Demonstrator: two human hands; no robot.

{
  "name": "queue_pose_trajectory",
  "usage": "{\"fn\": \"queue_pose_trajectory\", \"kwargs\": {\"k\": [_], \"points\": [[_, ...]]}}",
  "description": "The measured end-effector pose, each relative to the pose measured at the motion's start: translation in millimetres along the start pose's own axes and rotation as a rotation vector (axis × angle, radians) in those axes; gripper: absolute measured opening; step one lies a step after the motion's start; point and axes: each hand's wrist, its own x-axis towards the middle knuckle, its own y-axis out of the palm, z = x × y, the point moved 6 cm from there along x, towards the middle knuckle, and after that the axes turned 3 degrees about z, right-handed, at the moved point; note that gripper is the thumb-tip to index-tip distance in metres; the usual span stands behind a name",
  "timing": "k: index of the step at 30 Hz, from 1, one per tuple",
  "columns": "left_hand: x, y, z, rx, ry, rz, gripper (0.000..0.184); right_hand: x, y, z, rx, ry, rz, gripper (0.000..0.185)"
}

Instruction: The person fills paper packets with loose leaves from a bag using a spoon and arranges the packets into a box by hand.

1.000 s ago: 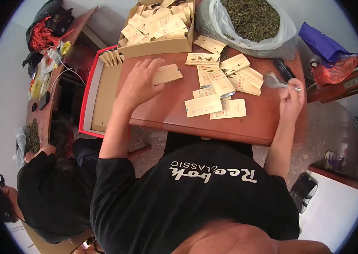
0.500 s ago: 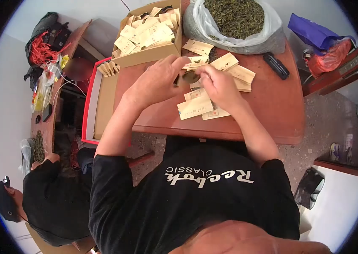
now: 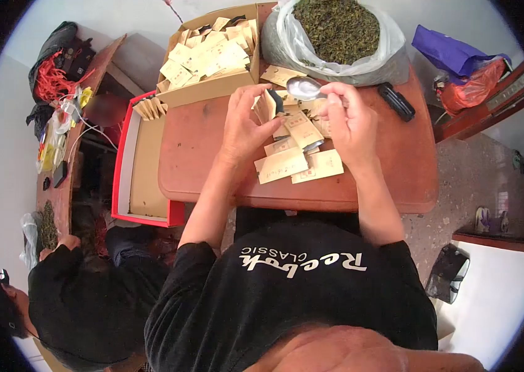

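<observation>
In my left hand (image 3: 244, 123) a small tan paper packet (image 3: 266, 107) is gripped upright between thumb and fingers, its mouth seemingly spread and dark inside. My right hand (image 3: 354, 124) is closed round the handle of a metal spoon (image 3: 304, 88), whose shiny bowl points left, close to the packet. The bowl looks bare of leaves. Below and between my hands, several more tan packets (image 3: 282, 165) lie overlapping on the reddish-brown table (image 3: 392, 167). Beyond the spoon stands a clear plastic bag (image 3: 398, 59) filled with dried green leaves (image 3: 336, 31).
A cardboard box (image 3: 212, 93) heaped with packets stands at the back left. Beside it is a red-rimmed shallow box (image 3: 122, 161) with a few packets at one end. A black object (image 3: 396, 102) lies at the right. Another person (image 3: 88, 297) sits at the lower left.
My right hand has drawn back to the right, and the spoon now shows plainly. My left hand has lowered slightly, with the packet's side now visible. The whole view has shifted a little.
</observation>
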Motion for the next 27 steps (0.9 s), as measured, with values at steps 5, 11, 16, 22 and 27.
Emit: {"fn": "queue_pose_trajectory", "kwargs": {"k": [5, 11, 16, 22, 27], "points": [[17, 17, -10, -0.138, 0.044, -0.098, 0.065, -1, -19, 24, -0.034, -0.092, -0.053, 0.015], [32, 27, -13, -0.202, 0.174, -0.119, 0.068, 0, -11, 17, -0.214, -0.076, 0.022, 0.017], [43, 38, -8, -0.344, 0.161, -0.007, 0.069, 10, -10, -15, -0.087, 0.130, 0.063, 0.018], [44, 41, 9, -0.481, 0.124, 0.061, 0.057, 24, -15, -41, 0.165, 0.244, 0.034, 0.018], [40, 37, 5, -0.400, 0.108, 0.022, 0.051, 30, -14, -39, 0.149, 0.260, 0.035, 0.019]]}}
